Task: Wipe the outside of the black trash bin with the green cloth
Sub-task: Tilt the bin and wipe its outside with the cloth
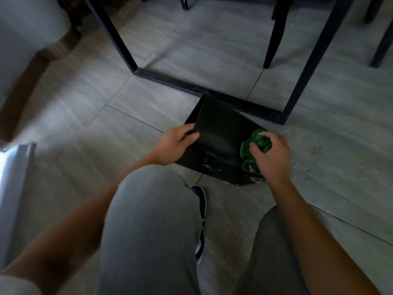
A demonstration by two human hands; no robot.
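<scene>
The black trash bin [219, 137] lies tipped on the grey tiled floor in front of my knees, one broad side facing up. My left hand [174, 143] grips the bin's left edge, thumb on the upper face. My right hand [272, 154] is closed around the bunched green cloth [253, 145] and presses it against the bin's right side. White specks mark the bin near its lower edge.
A black metal table frame [170, 80] runs along the floor just behind the bin. Dark chair legs [274, 39] stand farther back. A pale upholstered seat [27, 24] is at the upper left, a shiny metal edge [14, 179] at the left.
</scene>
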